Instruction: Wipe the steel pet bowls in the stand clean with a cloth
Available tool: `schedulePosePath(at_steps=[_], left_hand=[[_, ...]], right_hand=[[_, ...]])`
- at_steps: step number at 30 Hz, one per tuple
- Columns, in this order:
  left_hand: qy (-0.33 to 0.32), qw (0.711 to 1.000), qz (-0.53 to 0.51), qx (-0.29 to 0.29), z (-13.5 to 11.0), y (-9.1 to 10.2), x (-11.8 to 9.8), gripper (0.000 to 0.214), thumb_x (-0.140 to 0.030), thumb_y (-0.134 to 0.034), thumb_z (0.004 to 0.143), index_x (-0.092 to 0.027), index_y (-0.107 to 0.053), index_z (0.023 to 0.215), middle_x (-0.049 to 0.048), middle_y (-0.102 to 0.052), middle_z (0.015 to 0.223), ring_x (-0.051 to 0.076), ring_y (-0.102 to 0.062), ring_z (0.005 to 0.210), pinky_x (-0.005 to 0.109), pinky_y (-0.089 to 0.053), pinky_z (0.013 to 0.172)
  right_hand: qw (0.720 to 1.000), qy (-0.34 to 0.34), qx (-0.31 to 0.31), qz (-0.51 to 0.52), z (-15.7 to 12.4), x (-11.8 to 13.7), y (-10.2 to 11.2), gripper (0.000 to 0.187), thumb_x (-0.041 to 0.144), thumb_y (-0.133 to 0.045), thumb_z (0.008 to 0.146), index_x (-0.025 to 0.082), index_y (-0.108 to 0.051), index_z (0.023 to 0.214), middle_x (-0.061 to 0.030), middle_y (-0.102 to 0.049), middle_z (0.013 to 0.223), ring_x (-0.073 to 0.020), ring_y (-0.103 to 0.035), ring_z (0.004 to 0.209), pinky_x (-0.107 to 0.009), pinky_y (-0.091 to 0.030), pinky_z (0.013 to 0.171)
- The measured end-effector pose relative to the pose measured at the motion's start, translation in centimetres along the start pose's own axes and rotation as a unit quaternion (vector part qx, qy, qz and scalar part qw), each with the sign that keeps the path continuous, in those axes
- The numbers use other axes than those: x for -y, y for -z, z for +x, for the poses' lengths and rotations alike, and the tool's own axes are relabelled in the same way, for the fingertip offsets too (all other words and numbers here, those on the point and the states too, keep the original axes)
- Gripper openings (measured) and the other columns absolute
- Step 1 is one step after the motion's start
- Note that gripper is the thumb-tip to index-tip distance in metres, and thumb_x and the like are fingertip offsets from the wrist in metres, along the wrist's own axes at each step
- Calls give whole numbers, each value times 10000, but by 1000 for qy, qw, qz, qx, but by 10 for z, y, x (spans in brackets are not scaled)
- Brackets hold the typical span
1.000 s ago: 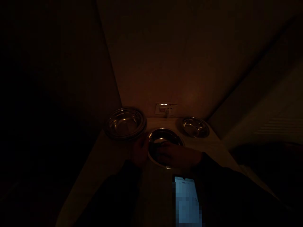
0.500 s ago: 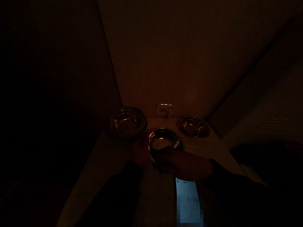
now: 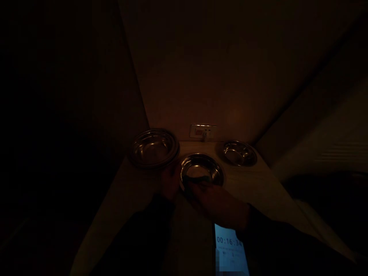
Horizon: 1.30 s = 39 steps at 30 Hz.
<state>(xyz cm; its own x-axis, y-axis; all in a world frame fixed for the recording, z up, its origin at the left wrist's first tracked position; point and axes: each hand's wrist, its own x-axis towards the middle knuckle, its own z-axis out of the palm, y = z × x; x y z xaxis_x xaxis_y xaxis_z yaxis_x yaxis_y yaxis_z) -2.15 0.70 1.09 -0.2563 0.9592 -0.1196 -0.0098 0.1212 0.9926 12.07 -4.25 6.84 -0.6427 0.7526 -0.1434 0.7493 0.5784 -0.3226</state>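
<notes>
In dim light, a shiny metal bowl sits in the middle of the table. My left hand grips its left rim, though the fingers are mostly lost in shadow. My right hand is closed on a dark cloth, which lies over the bowl's near rim and reaches inside. Behind and to the left stands a stack of larger metal bowls. A smaller metal bowl rests at the back right.
A lit phone showing a timer lies near the front, partly under my right forearm. The wooden table meets a wall with a socket plate and a plug in it. Something dark lies beyond the table's right edge.
My right hand and the cloth have shifted slightly along the bowl's near rim, and the wrist sits lower and further left. The left hand stays at the rim.
</notes>
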Motion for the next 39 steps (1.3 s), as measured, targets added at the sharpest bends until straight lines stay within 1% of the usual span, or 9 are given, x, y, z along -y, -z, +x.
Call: schedulePosePath(at_steps=[4,10,17,20,23,28,32,34,39], left_hand=[[-20,999,31,26,-2,-2,0,291,-262,-543,843,-130,-670,1069,110,-673,1172,234,-600,1130,366,-432,999],[-47,996,42,69,-4,-1,0,342,-237,-558,804,-118,-644,1113,116,-662,1191,250,-593,1140,381,-428,1005],[-52,991,15,125,-4,-1,11,461,-288,-595,781,-132,-586,1215,125,-594,1295,264,-550,1198,376,-427,1012],[-57,993,6,100,-3,-1,12,441,-282,-603,769,-118,-607,1179,137,-620,1255,263,-568,1176,371,-437,1001],[-28,998,2,63,-3,-1,8,438,-223,-602,761,-89,-601,1178,156,-625,1241,258,-592,1144,369,-454,982],[-25,999,18,45,-6,0,1,446,-198,-603,771,-102,-593,1206,136,-624,1250,254,-594,1139,368,-462,971],[10,998,20,55,-6,-1,-2,479,-254,-600,789,-124,-568,1250,104,-729,1006,249,-686,916,349,-551,774],[25,998,25,59,-5,-2,-2,467,-281,-582,808,-117,-569,1245,109,-727,1010,245,-695,866,343,-558,729],[-38,995,40,79,-4,-7,-3,344,-262,-532,837,-105,-649,1119,115,-662,1192,239,-604,1125,352,-454,978]], right_hand=[[999,-35,-8,-25,5,-3,1,431,266,-379,954,71,-417,1337,-211,-632,1150,-296,-634,978,-393,-513,772],[998,-46,-37,-33,14,-9,-4,399,346,-347,972,113,-468,1271,-157,-668,1065,-265,-645,947,-350,-508,744],[997,-54,-50,-35,5,-17,-4,403,344,-362,971,118,-451,1293,-160,-647,1131,-256,-620,1019,-352,-491,821],[996,-56,-55,-39,12,-15,-4,396,359,-339,976,119,-473,1260,-158,-656,1101,-260,-620,1007,-358,-488,820],[996,-49,-52,-44,15,-13,-5,388,369,-330,976,127,-483,1238,-150,-663,1072,-263,-630,966,-364,-495,776],[998,-16,-21,-50,0,-25,-3,354,359,-372,968,135,-525,1194,-145,-665,1069,-266,-616,995,-372,-487,787],[999,13,5,-49,-14,-39,2,319,365,-423,952,152,-568,1140,-125,-666,1070,-253,-621,987,-379,-469,843],[999,16,7,-50,-15,-40,5,320,368,-413,955,148,-578,1119,-124,-671,1047,-255,-628,965,-374,-475,824],[999,4,-16,-48,3,-28,4,345,370,-364,967,140,-551,1144,-131,-669,1041,-258,-637,925,-351,-483,742]])
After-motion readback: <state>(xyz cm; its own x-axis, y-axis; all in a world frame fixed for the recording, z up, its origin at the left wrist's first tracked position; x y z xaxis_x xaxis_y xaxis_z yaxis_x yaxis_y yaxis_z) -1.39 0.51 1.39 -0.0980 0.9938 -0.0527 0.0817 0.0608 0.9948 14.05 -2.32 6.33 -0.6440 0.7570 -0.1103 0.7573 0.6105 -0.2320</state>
